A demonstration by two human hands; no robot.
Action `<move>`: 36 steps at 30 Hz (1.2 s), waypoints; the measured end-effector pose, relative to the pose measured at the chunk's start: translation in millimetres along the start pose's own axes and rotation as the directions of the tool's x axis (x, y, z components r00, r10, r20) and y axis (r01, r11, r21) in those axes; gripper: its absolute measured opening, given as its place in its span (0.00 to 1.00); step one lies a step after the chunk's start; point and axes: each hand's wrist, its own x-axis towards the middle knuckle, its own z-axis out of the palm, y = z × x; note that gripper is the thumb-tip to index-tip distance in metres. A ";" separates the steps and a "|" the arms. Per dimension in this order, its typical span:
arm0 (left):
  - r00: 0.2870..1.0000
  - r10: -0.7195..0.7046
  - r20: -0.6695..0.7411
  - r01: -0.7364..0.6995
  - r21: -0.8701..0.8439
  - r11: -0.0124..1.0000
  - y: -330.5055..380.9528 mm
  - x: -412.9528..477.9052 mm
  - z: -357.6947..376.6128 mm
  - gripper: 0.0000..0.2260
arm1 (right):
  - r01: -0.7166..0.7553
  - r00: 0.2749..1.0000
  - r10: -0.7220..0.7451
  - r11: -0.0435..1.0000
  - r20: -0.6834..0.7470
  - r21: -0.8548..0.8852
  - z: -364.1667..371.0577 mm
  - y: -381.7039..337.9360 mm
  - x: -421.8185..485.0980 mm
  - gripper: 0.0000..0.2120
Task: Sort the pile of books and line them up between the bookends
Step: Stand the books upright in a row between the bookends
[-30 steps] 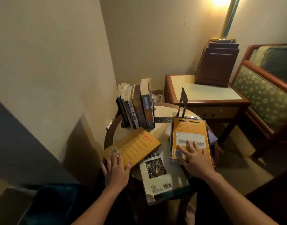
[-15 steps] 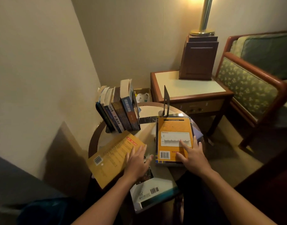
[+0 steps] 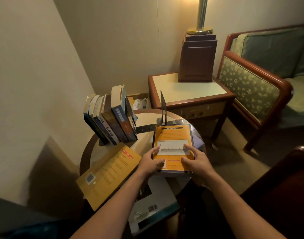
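Observation:
Several books [image 3: 111,121] stand leaning in a row at the back left of the round table [image 3: 144,118]. A black bookend [image 3: 163,107] stands upright to their right, with a gap between. In front of it an orange book [image 3: 172,133] lies flat on top of a small stack. My left hand [image 3: 149,163] holds its near left edge and my right hand [image 3: 197,163] its near right part, fingers on the cover. A yellow book [image 3: 110,173] lies flat at the front left. A grey-white book [image 3: 156,200] hangs over the table's near edge under my forearms.
A wooden side table [image 3: 187,90] with a dark wooden lamp base [image 3: 197,61] stands behind the round table. An upholstered armchair [image 3: 251,83] is at the right. A box with a plastic bag [image 3: 139,102] sits on the floor by the wall.
My left hand left the yellow book and moved right onto the orange book's left edge. My right hand stayed on the orange book. The view turned slightly.

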 end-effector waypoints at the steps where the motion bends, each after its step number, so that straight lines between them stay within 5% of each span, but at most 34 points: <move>1: 1.000 -0.004 -0.005 0.004 -0.046 0.999 4.2 -0.9 -4.0 0.29 | -0.007 1.000 0.006 1.000 0.014 0.027 -1.8 -5.0 -2.0 0.27; 5: 0.997 -0.077 0.011 0.075 -0.407 0.910 10.8 -8.5 -18.3 0.24 | -0.025 0.998 0.014 0.986 0.067 0.167 -9.7 -14.9 -10.6 0.25; 8: 0.996 -0.072 0.056 0.090 -0.473 0.877 14.9 -22.4 -25.0 0.20 | 0.005 0.988 -0.034 0.982 0.148 0.188 -6.0 -19.5 -20.6 0.26; 15: 0.993 0.025 0.111 0.024 -0.422 0.906 15.5 -62.2 -77.6 0.22 | 0.036 0.960 -0.116 0.954 0.255 0.297 20.9 -49.4 -36.5 0.32; 29: 0.979 0.106 0.174 -0.114 0.032 0.993 42.4 -113.6 -169.6 0.24 | 0.164 0.920 -0.300 0.879 0.253 0.447 14.3 -111.4 -42.6 0.22; 34: 0.983 0.118 0.143 -0.138 0.138 0.981 51.8 -113.0 -176.3 0.15 | 0.207 0.853 -0.293 0.950 0.432 0.235 -2.2 -130.4 -44.9 0.28; 36: 0.982 0.135 0.132 -0.157 0.170 0.973 52.6 -110.8 -174.5 0.13 | 0.262 0.816 -0.275 0.960 0.509 0.098 -1.3 -139.6 -50.0 0.23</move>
